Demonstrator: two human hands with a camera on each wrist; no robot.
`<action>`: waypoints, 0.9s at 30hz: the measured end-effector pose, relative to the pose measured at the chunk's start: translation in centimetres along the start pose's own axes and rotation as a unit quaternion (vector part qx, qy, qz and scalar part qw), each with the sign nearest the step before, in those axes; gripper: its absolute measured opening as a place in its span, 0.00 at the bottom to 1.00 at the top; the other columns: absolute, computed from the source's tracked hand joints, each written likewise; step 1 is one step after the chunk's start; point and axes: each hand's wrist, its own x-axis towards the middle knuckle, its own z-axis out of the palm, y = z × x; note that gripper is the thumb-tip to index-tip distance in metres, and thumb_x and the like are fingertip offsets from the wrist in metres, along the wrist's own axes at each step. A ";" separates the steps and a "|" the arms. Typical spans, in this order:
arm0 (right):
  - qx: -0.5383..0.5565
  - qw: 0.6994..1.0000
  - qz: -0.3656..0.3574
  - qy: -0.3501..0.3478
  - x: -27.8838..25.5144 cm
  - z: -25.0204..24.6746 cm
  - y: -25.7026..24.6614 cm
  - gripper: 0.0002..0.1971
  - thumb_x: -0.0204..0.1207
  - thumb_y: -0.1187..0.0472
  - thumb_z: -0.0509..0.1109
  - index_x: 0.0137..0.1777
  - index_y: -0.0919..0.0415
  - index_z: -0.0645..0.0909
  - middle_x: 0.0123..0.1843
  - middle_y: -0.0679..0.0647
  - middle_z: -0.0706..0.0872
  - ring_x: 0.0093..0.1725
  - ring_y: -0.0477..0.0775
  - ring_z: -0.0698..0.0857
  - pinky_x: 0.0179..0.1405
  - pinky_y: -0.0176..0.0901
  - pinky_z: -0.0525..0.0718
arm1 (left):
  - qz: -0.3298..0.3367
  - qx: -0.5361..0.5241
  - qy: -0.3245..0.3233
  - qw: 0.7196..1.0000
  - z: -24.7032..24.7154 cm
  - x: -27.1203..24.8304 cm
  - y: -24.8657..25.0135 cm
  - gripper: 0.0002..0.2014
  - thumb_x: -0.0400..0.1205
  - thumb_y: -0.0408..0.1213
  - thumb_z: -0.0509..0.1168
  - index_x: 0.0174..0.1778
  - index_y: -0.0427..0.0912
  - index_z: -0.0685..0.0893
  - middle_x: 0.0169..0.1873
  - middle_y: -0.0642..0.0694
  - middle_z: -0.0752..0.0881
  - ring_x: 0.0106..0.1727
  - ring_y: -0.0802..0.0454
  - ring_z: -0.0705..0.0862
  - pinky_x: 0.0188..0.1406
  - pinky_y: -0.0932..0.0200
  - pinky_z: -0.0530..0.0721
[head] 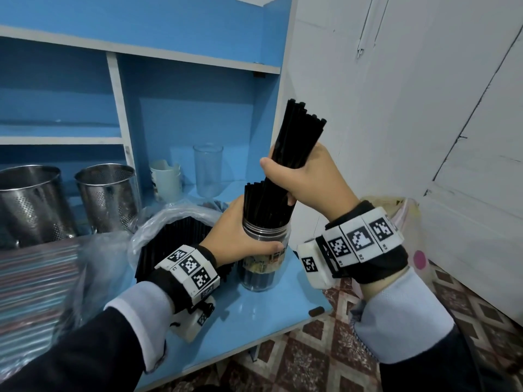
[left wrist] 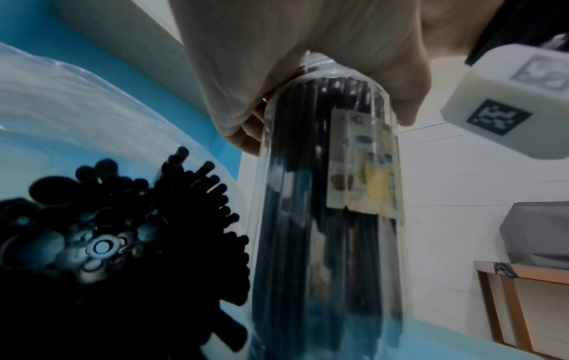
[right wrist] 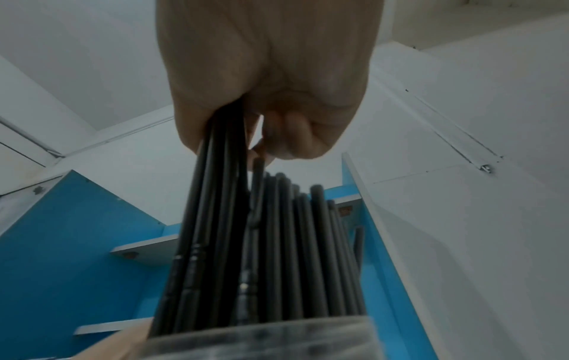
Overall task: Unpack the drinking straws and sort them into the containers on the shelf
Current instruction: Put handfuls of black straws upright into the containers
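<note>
Right hand clenched around a bundle of black straws, lower ends down inside the clear jar. Left hand wrapped round that jar's neck, jar upright on the blue tabletop. More black straws in the plastic bag beside.

Dark jacket sleeves, white cuffs, black wrist straps bearing white blocks with square black-white markers, possibly tracking tags.
</note>
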 end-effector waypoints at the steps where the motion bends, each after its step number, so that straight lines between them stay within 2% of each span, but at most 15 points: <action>1: -0.006 1.000 0.008 -0.006 -0.1 0.2 0.3 0.09 0.76 0.63 0.72 0.38 0.67 0.80 0.29 0.50 0.81 0.25 0.46 0.82 0.25 0.39 0.82 | 0.000 0.006 0.001 1.000 0.0 0.0 -0.1 0.42 0.59 0.47 0.86 0.68 0.54 0.74 0.62 0.55 0.85 0.65 0.59 0.84 0.64 0.46 0.84; 2: -0.015 1.000 0.016 -0.011 -0.1 0.3 0.6 0.08 0.76 0.61 0.72 0.38 0.65 0.81 0.31 0.50 0.82 0.31 0.46 0.84 0.32 0.40 0.84 | -0.004 0.010 0.005 1.000 0.0 0.0 -0.2 0.43 0.58 0.49 0.86 0.68 0.54 0.74 0.63 0.53 0.84 0.65 0.57 0.83 0.64 0.45 0.84; 4: -0.031 0.999 0.029 -0.015 0.0 0.5 1.1 0.07 0.75 0.58 0.73 0.38 0.58 0.82 0.35 0.49 0.85 0.41 0.49 0.87 0.45 0.48 0.87 | -0.012 0.017 0.016 1.000 0.1 -0.1 -0.4 0.45 0.56 0.52 0.86 0.68 0.55 0.73 0.63 0.51 0.83 0.66 0.55 0.83 0.64 0.44 0.84; 6: -0.032 0.998 0.040 -0.021 0.1 0.8 1.5 0.07 0.74 0.57 0.73 0.36 0.56 0.81 0.36 0.51 0.85 0.43 0.53 0.88 0.49 0.56 0.88 | -0.015 0.023 0.021 0.999 0.1 -0.2 -0.6 0.45 0.55 0.55 0.85 0.68 0.56 0.73 0.63 0.51 0.82 0.65 0.55 0.83 0.64 0.45 0.84; 8: -0.035 0.998 0.046 -0.037 0.0 1.4 2.0 0.08 0.74 0.58 0.74 0.38 0.62 0.82 0.38 0.57 0.87 0.44 0.55 0.88 0.50 0.59 0.88 | -0.014 0.030 0.026 0.999 0.1 -0.3 -0.6 0.45 0.55 0.56 0.85 0.68 0.54 0.73 0.63 0.51 0.82 0.66 0.54 0.82 0.64 0.45 0.84; 12: -0.020 0.997 0.065 -0.043 -0.4 2.5 3.0 0.12 0.73 0.56 0.77 0.47 0.64 0.82 0.45 0.61 0.87 0.50 0.57 0.88 0.55 0.61 0.86 | -0.008 0.035 0.029 0.999 0.2 -0.2 -0.7 0.45 0.56 0.55 0.85 0.68 0.54 0.73 0.63 0.50 0.82 0.67 0.53 0.81 0.65 0.45 0.83; 14: -0.020 0.996 0.079 -0.027 -0.5 2.6 3.3 0.20 0.70 0.51 0.79 0.55 0.61 0.79 0.54 0.60 0.84 0.58 0.59 0.84 0.61 0.61 0.83 | -0.006 0.039 0.030 0.999 0.2 -0.2 -0.7 0.45 0.55 0.55 0.84 0.67 0.53 0.73 0.62 0.50 0.82 0.67 0.53 0.81 0.65 0.45 0.83; 15: -0.027 0.997 0.075 -0.019 -0.7 2.6 3.4 0.24 0.69 0.49 0.80 0.59 0.58 0.77 0.59 0.59 0.81 0.62 0.57 0.82 0.64 0.56 0.82 | -0.005 0.041 0.031 0.999 0.2 -0.2 -0.8 0.45 0.56 0.56 0.84 0.67 0.53 0.73 0.62 0.50 0.82 0.67 0.52 0.81 0.65 0.45 0.83; 17: -0.039 0.999 0.036 0.003 -1.3 2.3 3.5 0.29 0.68 0.46 0.81 0.64 0.48 0.71 0.64 0.52 0.75 0.65 0.47 0.77 0.64 0.35 0.77 | 0.000 0.040 0.033 0.999 0.1 -0.3 -1.0 0.44 0.56 0.55 0.85 0.67 0.54 0.74 0.62 0.50 0.82 0.67 0.52 0.81 0.65 0.45 0.83; 18: -0.037 0.999 0.010 0.017 -1.7 2.2 3.4 0.32 0.68 0.46 0.81 0.68 0.46 0.69 0.66 0.48 0.72 0.66 0.43 0.75 0.64 0.28 0.75 | 0.002 0.040 0.033 0.999 0.0 -0.3 -1.0 0.44 0.56 0.55 0.85 0.67 0.55 0.74 0.62 0.50 0.82 0.67 0.52 0.81 0.65 0.45 0.83; 19: -0.027 0.999 -0.016 0.032 -2.0 2.0 3.2 0.36 0.68 0.46 0.81 0.73 0.46 0.66 0.69 0.46 0.70 0.68 0.42 0.74 0.66 0.27 0.72 | 0.004 0.042 0.031 0.999 0.0 -0.3 -1.1 0.44 0.57 0.55 0.85 0.68 0.55 0.74 0.63 0.50 0.82 0.67 0.52 0.81 0.65 0.45 0.83; 21: -0.023 0.994 -0.073 0.073 -2.2 1.7 2.8 0.41 0.71 0.47 0.79 0.81 0.50 0.61 0.74 0.46 0.67 0.74 0.42 0.70 0.73 0.29 0.69 | 0.005 0.048 0.030 0.998 0.0 -0.3 -1.1 0.46 0.56 0.56 0.85 0.69 0.54 0.73 0.64 0.51 0.81 0.69 0.53 0.80 0.66 0.46 0.82; 22: -0.034 0.989 -0.109 0.097 -2.1 1.5 2.5 0.40 0.74 0.50 0.77 0.82 0.53 0.61 0.76 0.47 0.68 0.76 0.43 0.69 0.75 0.33 0.68 | 0.003 0.054 0.034 0.998 0.0 -0.3 -1.1 0.47 0.56 0.57 0.85 0.70 0.55 0.72 0.64 0.52 0.80 0.69 0.54 0.79 0.66 0.46 0.82; 25: -0.078 0.964 -0.207 0.149 -1.8 1.5 1.7 0.24 0.80 0.62 0.72 0.76 0.63 0.75 0.72 0.55 0.78 0.74 0.47 0.75 0.76 0.39 0.72 | -0.003 0.074 0.047 0.996 0.1 -0.5 -1.0 0.47 0.55 0.60 0.83 0.69 0.56 0.71 0.63 0.55 0.78 0.68 0.56 0.78 0.67 0.46 0.81; 27: -0.104 0.954 -0.233 0.159 -1.9 2.0 1.9 0.17 0.80 0.69 0.70 0.69 0.67 0.81 0.67 0.57 0.84 0.69 0.50 0.80 0.73 0.39 0.75 | 0.001 0.071 0.047 0.996 0.2 -0.4 -1.0 0.46 0.55 0.59 0.84 0.68 0.55 0.72 0.63 0.54 0.79 0.68 0.55 0.79 0.66 0.46 0.82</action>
